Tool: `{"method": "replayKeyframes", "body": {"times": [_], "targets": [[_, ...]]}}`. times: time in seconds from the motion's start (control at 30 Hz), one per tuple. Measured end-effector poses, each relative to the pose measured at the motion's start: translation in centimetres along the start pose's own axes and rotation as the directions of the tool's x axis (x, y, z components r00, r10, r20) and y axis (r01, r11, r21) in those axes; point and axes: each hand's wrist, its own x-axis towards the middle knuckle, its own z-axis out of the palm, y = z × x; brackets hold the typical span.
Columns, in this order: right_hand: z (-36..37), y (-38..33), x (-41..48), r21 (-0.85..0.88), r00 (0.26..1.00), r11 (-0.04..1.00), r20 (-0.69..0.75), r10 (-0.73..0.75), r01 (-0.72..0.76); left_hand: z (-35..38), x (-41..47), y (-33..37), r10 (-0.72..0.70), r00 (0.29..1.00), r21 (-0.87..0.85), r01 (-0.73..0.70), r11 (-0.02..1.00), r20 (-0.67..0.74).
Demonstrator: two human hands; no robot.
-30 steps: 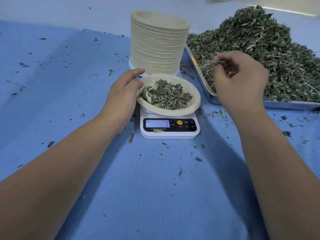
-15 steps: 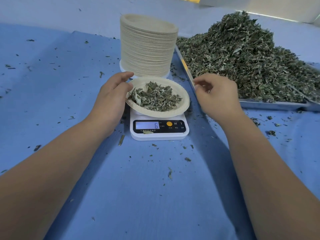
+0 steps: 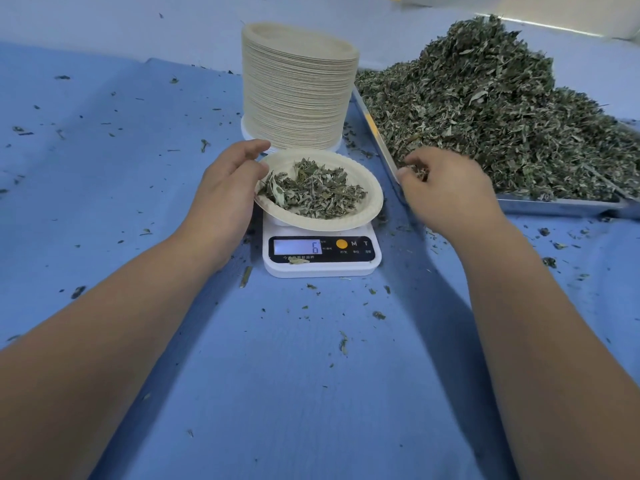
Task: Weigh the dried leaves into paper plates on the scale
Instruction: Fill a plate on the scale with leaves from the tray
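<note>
A paper plate [image 3: 374, 204] holding a small heap of dried leaves [image 3: 317, 192] sits on the white digital scale [image 3: 322, 269], whose display reads 6. My left hand [image 3: 225, 199] grips the plate's left rim, with the thumb over its edge. To the right, my right hand [image 3: 446, 190] is at the near left corner of the metal tray [image 3: 554, 206]. Its fingers are curled and pinch a few dried leaves at the foot of the big leaf pile [image 3: 485, 109].
A tall stack of paper plates [image 3: 298, 88] stands just behind the scale, touching distance from the tray's left side. Leaf crumbs are scattered over the blue cloth [image 3: 277, 393] around and in front of the scale.
My right hand came from above the tray toward the plate, then went back to the tray's corner. The scale reading dropped from 7 to 6. My left hand stayed on the plate's rim.
</note>
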Motion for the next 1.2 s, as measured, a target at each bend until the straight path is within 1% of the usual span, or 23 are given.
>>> {"method": "replayKeyframes", "body": {"times": [0.03, 0.07, 0.1, 0.2, 0.3, 0.43, 0.53, 0.63, 0.73, 0.8, 0.87, 0.97, 1.03, 1.1, 1.17, 1.2], "targets": [[0.3, 0.5, 0.1, -0.048, 0.996, 0.997, 0.069, 0.056, -0.053, 0.1, 0.0, 0.0, 0.002, 1.0, 0.001, -0.002, 1.0, -0.001], [0.7, 0.9, 0.1, -0.088, 0.991, 0.994, 0.113, 0.073, -0.063, 0.1, 0.0, 0.0, 0.001, 1.0, 0.002, -0.001, 1.0, -0.002], [1.1, 1.1, 0.2, -0.109, 0.99, 0.993, 0.126, 0.065, -0.051, 0.1, 0.0, 0.0, -0.001, 1.0, 0.002, 0.001, 1.0, -0.004], [2.2, 0.9, 0.4, -0.12, 0.997, 0.993, 0.078, 0.007, 0.002, 0.1, -0.1, 0.1, -0.014, 1.0, -0.003, 0.014, 1.0, -0.008], [2.9, 1.1, 0.8, -0.112, 0.999, 0.994, 0.036, 0.004, 0.001, 0.1, 0.0, 0.1, -0.026, 1.0, 0.002, 0.026, 1.0, -0.012], [3.2, 1.3, 1.0, -0.206, 0.999, 0.978, 0.036, 0.003, 0.005, 0.0, 0.0, 0.0, -0.022, 1.0, 0.005, 0.022, 1.0, -0.01], [3.3, 1.3, 1.1, -0.133, 0.999, 0.991, -0.017, -0.037, 0.034, 0.1, 0.1, -0.1, -0.011, 1.0, 0.017, 0.011, 1.0, -0.011], [3.3, 1.2, 1.7, -0.047, 0.998, 0.999, -0.063, -0.027, 0.024, 0.1, 0.2, -0.2, -0.014, 1.0, 0.01, 0.014, 1.0, -0.021], [2.9, 0.9, 2.9, -0.033, 0.999, 0.999, -0.026, -0.032, 0.031, 0.2, 0.4, -0.3, -0.01, 1.0, 0.023, 0.01, 1.0, -0.022], [2.4, 0.7, 3.9, 0.01, 1.0, 1.0, 0.025, 0.01, -0.011, 0.2, 0.4, -0.3, -0.014, 1.0, 0.026, 0.014, 1.0, -0.028], [1.6, -0.1, 4.8, 0.086, 0.997, 0.994, 0.043, 0.062, -0.065, 0.1, 0.5, -0.3, -0.025, 0.999, 0.01, 0.025, 1.0, -0.039], [0.7, -2.2, 5.4, 0.242, 0.997, 0.968, -0.032, 0.076, -0.066, 0.1, 0.4, -0.3, -0.035, 0.998, 0.004, 0.035, 0.999, -0.052], [0.2, -4.3, 5.3, 0.361, 0.998, 0.933, -0.05, 0.024, -0.004, 0.1, 0.4, -0.2, -0.035, 0.998, 0.01, 0.035, 0.999, -0.058], [-0.4, -6.5, 5.0, 0.421, 0.996, 0.903, -0.048, -0.071, 0.084, 0.1, 0.3, -0.1, -0.045, 0.997, 0.012, 0.046, 0.999, -0.055], [-0.9, -8.6, 4.6, 0.411, 0.981, 0.892, -0.029, -0.191, 0.186, 0.1, 0.2, 0.0, -0.057, 0.997, 0.007, 0.057, 0.998, -0.055], [-1.1, -9.4, 4.4, 0.362, 0.968, 0.901, -0.01, -0.252, 0.238, 0.1, 0.2, 0.1, -0.059, 0.997, 0.004, 0.059, 0.998, -0.057]]}}
